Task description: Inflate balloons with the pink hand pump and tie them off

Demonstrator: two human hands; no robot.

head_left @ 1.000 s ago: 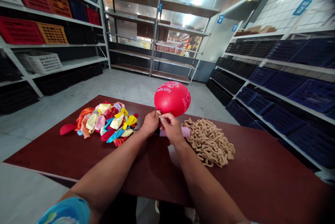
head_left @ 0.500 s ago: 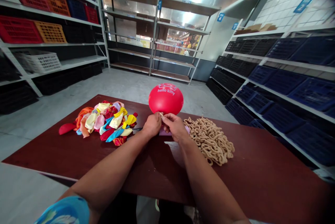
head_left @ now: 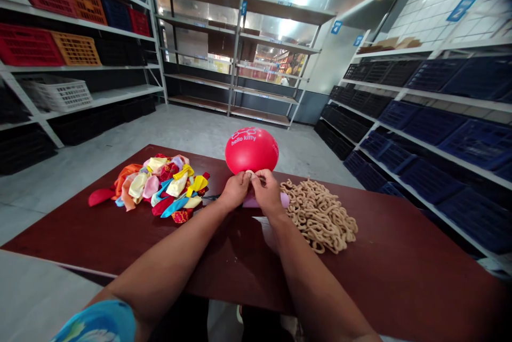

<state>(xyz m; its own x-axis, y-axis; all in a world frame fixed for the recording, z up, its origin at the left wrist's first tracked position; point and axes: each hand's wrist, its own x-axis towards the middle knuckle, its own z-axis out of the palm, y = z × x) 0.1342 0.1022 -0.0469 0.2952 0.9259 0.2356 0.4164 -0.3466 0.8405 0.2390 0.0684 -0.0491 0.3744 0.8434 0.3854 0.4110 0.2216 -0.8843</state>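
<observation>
A blown-up red balloon (head_left: pixel 252 152) with white "hello kitty" print sits just beyond my fingers, above the table. My left hand (head_left: pixel 235 191) is closed at its underside, where the neck is hidden by the fingers. Pressed close on the other side, my right hand (head_left: pixel 267 191) pinches with thumb and fingertips. A small pale beige bit of cord (head_left: pixel 249 172) shows between the two hands. Under them lies a purple object (head_left: pixel 285 200), mostly covered. Right of my right hand is a heap of beige cord loops (head_left: pixel 322 216).
Left on the brown table (head_left: pixel 384 272) is a pile of colourful cloth-like pieces (head_left: pixel 160 184) with a flat red piece (head_left: pixel 101 196). A white sheet (head_left: pixel 267 230) lies under my right wrist. Shelves with crates (head_left: pixel 36 46) stand left and right; another rack (head_left: pixel 236 54) stands behind.
The balloon has turned, so its print has shifted left, and it has moved slightly left. My fingers have drawn closer together at its neck, with the right hand rotated more upright.
</observation>
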